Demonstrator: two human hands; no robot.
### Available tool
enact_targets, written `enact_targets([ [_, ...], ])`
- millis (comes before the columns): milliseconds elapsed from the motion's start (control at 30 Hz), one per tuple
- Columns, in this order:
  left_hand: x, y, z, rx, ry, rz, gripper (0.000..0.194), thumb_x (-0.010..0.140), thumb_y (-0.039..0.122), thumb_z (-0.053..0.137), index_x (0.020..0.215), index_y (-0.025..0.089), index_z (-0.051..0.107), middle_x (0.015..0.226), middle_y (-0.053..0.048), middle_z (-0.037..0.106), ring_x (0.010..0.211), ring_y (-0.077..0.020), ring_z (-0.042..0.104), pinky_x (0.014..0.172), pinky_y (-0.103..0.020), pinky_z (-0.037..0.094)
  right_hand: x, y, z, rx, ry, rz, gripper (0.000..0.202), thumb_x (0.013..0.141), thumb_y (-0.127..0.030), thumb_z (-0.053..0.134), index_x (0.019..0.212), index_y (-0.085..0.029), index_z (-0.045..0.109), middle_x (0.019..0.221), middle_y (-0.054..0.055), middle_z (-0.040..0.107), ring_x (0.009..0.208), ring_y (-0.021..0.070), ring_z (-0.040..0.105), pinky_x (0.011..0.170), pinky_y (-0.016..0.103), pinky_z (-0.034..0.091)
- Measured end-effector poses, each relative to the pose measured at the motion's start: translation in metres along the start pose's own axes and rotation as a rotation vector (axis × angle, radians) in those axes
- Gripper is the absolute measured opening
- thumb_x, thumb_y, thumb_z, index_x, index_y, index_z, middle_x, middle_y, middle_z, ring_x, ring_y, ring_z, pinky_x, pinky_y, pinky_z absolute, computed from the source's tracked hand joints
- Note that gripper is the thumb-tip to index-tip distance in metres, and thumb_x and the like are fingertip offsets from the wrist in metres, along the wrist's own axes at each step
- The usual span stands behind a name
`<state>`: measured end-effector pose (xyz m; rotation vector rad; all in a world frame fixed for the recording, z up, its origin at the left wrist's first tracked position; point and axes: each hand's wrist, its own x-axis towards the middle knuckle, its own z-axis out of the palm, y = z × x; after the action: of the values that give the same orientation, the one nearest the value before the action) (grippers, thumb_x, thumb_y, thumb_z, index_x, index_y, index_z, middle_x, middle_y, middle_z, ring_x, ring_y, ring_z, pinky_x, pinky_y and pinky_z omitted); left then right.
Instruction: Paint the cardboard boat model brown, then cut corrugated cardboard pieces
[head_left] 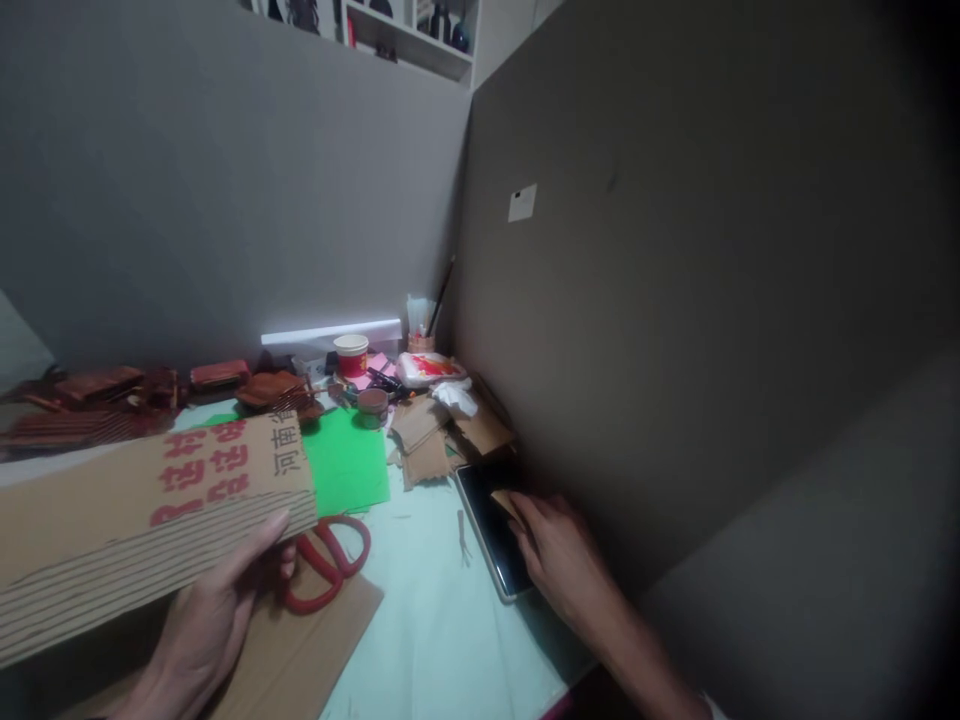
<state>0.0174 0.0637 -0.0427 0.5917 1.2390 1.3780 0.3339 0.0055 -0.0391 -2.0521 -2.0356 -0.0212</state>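
My left hand [217,610] grips a long piece of cardboard [142,510] by its right end, thumb on top. Red and black characters are printed on it, and several dark lines run along its near side. Red-handled scissors [352,570] lie just beyond that hand, their blades hidden, over a flat brown cardboard sheet [330,630]. On the right, my right hand [555,540] pinches a small cardboard scrap [508,503] above a phone [484,530] with a dark screen. Whether the fingers touch the phone I cannot tell.
Cardboard scraps [427,460] and a crumpled tissue [456,397] lie beyond the phone. Green paper [349,460], a paper cup [351,355], a tissue pack [427,369] and brown folded pieces [97,400] line the back. Grey partitions [675,250] stand behind and at right.
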Motion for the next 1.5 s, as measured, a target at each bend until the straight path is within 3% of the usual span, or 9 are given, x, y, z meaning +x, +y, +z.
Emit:
enact_targets([
  [133,0.000,-0.002,0.001,-0.042,0.032,-0.033,0.041,0.041,0.032,0.092,0.073,0.016,0.072,0.067,0.000,0.067,0.056,-0.0136,0.058,0.053,-0.021,0.057,0.018,-0.008,-0.016,-0.008,0.038,-0.041,0.037,0.095,-0.010,0.042,0.124,-0.021,0.064,0.100,0.009,0.072,0.092,0.0231,0.063,0.081,0.033,0.049],
  [333,-0.003,-0.001,0.001,0.002,-0.039,-0.040,0.044,0.041,0.040,0.094,0.068,0.014,0.070,0.061,-0.001,0.065,0.054,-0.0132,0.056,0.050,-0.021,0.054,0.119,-0.026,-0.059,-0.024,0.154,-0.045,0.037,0.100,-0.018,0.045,0.137,-0.017,0.050,0.125,0.013,0.063,0.116,0.0240,0.054,0.095,0.035,0.044],
  [433,-0.005,0.000,0.000,0.021,-0.064,-0.016,0.043,0.044,0.039,0.094,0.069,0.014,0.071,0.062,-0.001,0.065,0.054,-0.0132,0.056,0.051,-0.021,0.054,0.147,-0.024,-0.058,-0.023,0.109,0.033,0.032,0.100,-0.031,0.054,0.127,-0.014,0.056,0.118,0.010,0.064,0.106,0.0236,0.062,0.093,0.044,0.049],
  [600,-0.005,0.002,0.001,0.016,-0.027,-0.032,0.048,0.039,0.041,0.095,0.069,0.014,0.068,0.061,-0.001,0.064,0.055,-0.0139,0.056,0.049,-0.021,0.053,0.097,-0.014,-0.029,0.022,-0.038,0.161,0.060,0.100,-0.042,0.052,0.143,-0.002,0.042,0.108,0.021,0.070,0.098,0.0280,0.070,0.083,0.037,0.053],
  [733,-0.004,0.002,0.002,0.004,-0.022,-0.033,0.050,0.040,0.039,0.095,0.073,0.013,0.069,0.062,-0.001,0.065,0.054,-0.0135,0.056,0.049,-0.021,0.053,0.048,-0.011,-0.011,0.060,-0.139,0.198,0.079,0.095,-0.051,0.055,0.152,-0.004,0.029,0.137,0.024,0.057,0.120,0.0295,0.062,0.095,0.034,0.049],
  [867,-0.003,0.001,0.000,-0.001,-0.032,-0.017,0.050,0.043,0.035,0.095,0.080,0.013,0.070,0.067,0.001,0.068,0.055,-0.0124,0.057,0.050,-0.020,0.053,0.037,-0.020,-0.001,0.038,-0.186,0.237,0.093,0.087,-0.055,0.062,0.157,-0.010,0.020,0.150,0.025,0.043,0.129,0.0371,0.052,0.102,0.045,0.043],
  [1000,-0.004,0.000,-0.002,0.026,-0.059,-0.015,0.048,0.047,0.037,0.094,0.079,0.013,0.069,0.067,0.001,0.067,0.055,-0.0118,0.056,0.050,-0.020,0.052,0.039,-0.032,0.005,-0.016,-0.192,0.259,0.088,0.087,-0.047,0.061,0.156,-0.009,0.023,0.152,0.028,0.038,0.124,0.0435,0.052,0.098,0.054,0.042],
  [1233,-0.007,0.003,0.002,0.045,-0.054,-0.033,0.049,0.043,0.039,0.095,0.073,0.014,0.066,0.064,0.002,0.065,0.057,-0.0125,0.056,0.055,-0.020,0.054,0.030,-0.046,0.008,-0.054,-0.180,0.244,0.078,0.085,-0.032,0.056,0.154,-0.007,0.028,0.152,0.027,0.037,0.123,0.0431,0.050,0.098,0.055,0.041],
  [1500,-0.006,0.005,0.005,0.073,-0.008,-0.063,0.050,0.040,0.039,0.095,0.075,0.015,0.068,0.065,0.002,0.066,0.057,-0.0125,0.056,0.052,-0.020,0.055,-0.020,-0.058,-0.001,-0.019,-0.263,0.216,0.076,0.083,-0.023,0.054,0.154,-0.007,0.030,0.159,0.020,0.029,0.128,0.0397,0.048,0.106,0.056,0.040],
])
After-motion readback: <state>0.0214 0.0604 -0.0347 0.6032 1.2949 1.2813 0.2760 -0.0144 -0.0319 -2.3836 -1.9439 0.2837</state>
